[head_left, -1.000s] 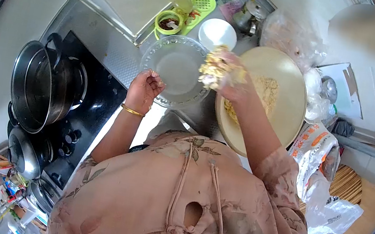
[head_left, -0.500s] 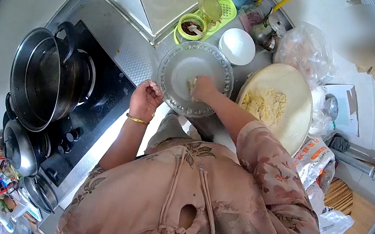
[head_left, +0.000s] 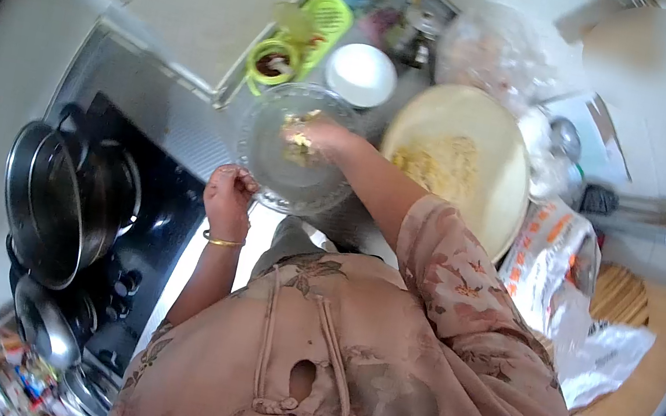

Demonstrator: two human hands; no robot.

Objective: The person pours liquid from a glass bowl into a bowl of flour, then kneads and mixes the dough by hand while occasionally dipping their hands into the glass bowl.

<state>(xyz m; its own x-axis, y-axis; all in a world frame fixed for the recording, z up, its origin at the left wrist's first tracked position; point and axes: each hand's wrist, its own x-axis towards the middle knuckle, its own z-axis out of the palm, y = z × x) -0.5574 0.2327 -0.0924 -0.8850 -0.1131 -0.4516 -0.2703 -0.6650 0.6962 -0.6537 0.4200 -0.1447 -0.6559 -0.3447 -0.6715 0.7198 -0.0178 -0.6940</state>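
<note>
My right hand (head_left: 323, 137) reaches into a clear glass bowl (head_left: 251, 127) with a beaded rim. Its fingers are bunched around pale yellow, crumbly dough (head_left: 299, 147), some of which shows below them; motion smears the fingertips. At the bowl's near left rim is my left hand (head_left: 229, 192), fingers curled in, nothing visible in them. Whether it touches the rim, I cannot tell. To the right of the bowl, a wide, round, cream-coloured board or tray (head_left: 497, 188) carries more of the yellow, floury crumbs (head_left: 438, 169).
Behind the glass bowl stand a white bowl (head_left: 361, 75) and a green seasoning holder (head_left: 274, 61) with an open lid. On the left, a large dark pot (head_left: 49, 202) stands tilted in view on the black stove (head_left: 161, 222). Plastic bags (head_left: 498, 54) crowd the back right.
The view has swung, so the counter items sit further left. Inside the glass bowl, more yellow crumbs now show around my right hand. My left hand stays by the rim.
</note>
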